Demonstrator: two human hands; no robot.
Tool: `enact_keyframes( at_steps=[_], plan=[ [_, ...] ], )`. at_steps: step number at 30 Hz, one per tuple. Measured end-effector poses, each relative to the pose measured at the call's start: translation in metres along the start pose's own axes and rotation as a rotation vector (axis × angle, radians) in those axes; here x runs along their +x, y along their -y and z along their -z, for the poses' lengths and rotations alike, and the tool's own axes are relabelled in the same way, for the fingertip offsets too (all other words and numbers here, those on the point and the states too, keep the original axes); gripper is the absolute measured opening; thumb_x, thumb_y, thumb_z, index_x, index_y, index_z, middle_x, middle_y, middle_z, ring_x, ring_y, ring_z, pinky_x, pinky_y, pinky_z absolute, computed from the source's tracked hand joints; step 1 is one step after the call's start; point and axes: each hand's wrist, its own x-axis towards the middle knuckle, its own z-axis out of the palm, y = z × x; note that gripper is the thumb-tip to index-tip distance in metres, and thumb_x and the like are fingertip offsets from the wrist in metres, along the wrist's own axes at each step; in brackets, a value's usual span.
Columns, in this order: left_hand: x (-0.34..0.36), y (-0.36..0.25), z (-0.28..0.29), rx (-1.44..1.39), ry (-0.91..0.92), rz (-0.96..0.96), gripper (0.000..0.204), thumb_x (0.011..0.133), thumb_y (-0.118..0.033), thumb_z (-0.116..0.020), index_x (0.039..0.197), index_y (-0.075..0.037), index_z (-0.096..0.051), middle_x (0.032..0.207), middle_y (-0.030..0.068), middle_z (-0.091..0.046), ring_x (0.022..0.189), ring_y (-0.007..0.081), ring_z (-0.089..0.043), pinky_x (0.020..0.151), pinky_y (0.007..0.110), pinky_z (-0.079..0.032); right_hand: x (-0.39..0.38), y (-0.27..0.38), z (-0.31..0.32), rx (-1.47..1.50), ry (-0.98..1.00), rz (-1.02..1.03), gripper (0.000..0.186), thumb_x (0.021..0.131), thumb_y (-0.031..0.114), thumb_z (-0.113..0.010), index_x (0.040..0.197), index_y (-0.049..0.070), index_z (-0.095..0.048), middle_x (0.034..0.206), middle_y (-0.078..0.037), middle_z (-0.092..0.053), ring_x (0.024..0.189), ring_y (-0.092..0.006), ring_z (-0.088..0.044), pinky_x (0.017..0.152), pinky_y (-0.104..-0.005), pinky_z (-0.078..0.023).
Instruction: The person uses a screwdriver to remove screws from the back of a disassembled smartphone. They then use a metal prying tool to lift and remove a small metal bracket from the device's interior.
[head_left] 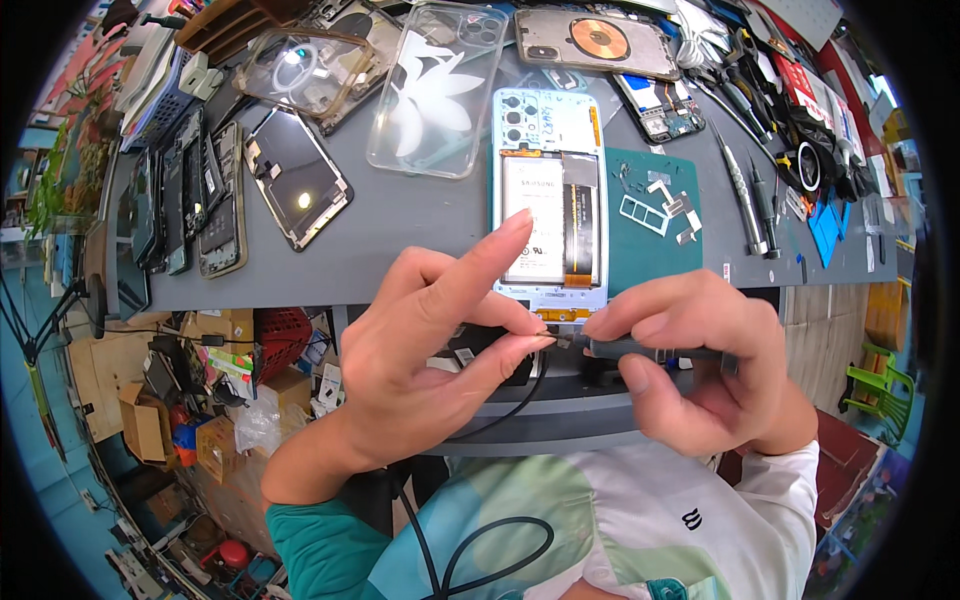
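Dark-handled screwdriver (640,350) is held roughly level near the worktop (430,230) edge, by the opened phone (550,140): right hand (715,365) grip closed round the handle, left hand (405,335) pinching its tip; judged light, stiff, best taken by the handle.

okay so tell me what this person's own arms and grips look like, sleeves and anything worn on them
The left sleeve is teal green, leaving the left forearm bare; the right sleeve is white. Left grip and right grip are ungloved human hands. No ring, watch or bracelet shows.
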Motion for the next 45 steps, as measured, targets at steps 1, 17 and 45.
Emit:
enact_keyframes(
  at_steps=[1,17,45],
  plan=[
    [0.001,0.0,0.0,0.026,0.003,-0.022,0.092,0.084,0.004,-0.096,0.165,0.009,-0.054,0.098,0.0038,-0.087,0.091,0.0109,-0.06,0.09,0.032,-0.048,0.002,0.003,0.001,-0.048,0.012,-0.002,0.042,0.096,-0.014,-0.074,0.133,-0.001,-0.058,0.12,-0.03,-0.075,0.104,-0.0313,-0.082,0.085,-0.0397,-0.069],
    [0.0,0.007,-0.018,0.157,-0.157,-0.184,0.083,0.076,0.009,-0.092,0.155,0.002,-0.071,0.104,0.0005,-0.088,0.085,0.0167,-0.066,0.08,0.032,-0.047,0.034,0.023,0.006,-0.452,0.1,0.049,0.041,0.087,-0.011,-0.09,0.122,-0.006,-0.07,0.105,-0.021,-0.08,0.091,-0.0339,-0.082,0.075,-0.0391,-0.066],
    [-0.008,0.016,-0.003,0.311,-0.037,-0.318,0.087,0.075,0.01,-0.091,0.157,0.01,-0.062,0.122,0.0121,-0.087,0.1,0.0256,-0.071,0.088,0.036,-0.054,0.049,0.028,0.008,-0.379,0.229,0.041,0.042,0.083,-0.016,-0.085,0.119,-0.004,-0.069,0.108,-0.023,-0.08,0.091,-0.0356,-0.082,0.075,-0.0396,-0.066]
  ],
)
